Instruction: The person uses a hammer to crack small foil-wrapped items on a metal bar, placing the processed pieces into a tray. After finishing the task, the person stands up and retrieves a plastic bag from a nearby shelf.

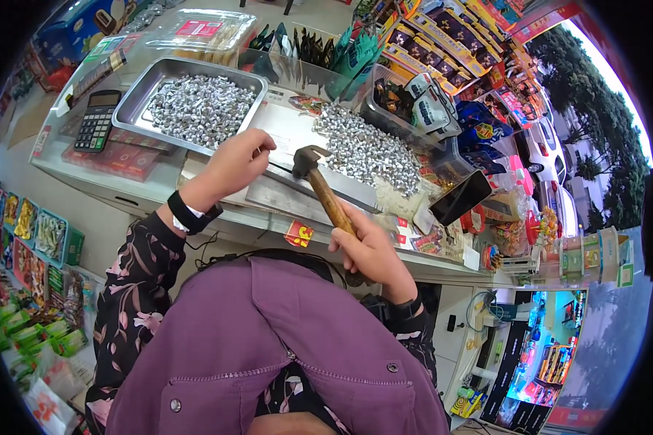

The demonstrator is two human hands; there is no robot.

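Note:
My right hand (372,251) is wrapped round the wooden handle of a claw hammer (331,201). Its dark metal head points away from me, above a grey metal bar (341,181) along the counter's near side. My left hand (243,161) is closed, thumb and fingertips bent together; what they hold, if anything, I cannot make out. A thin dark line shows between that hand and the hammer head. Beyond my left hand, a steel tray (132,109) holds many small silvery pieces. A loose heap of similar pieces (366,148) lies right of the tray.
A calculator (96,122) lies left of the tray. A clear lidded box (203,32) stands behind it. Plastic bins of packets (406,109) line the back right. A phone (460,198) leans at the right of the counter, beside packaged goods. A lit screen (540,355) stands lower right.

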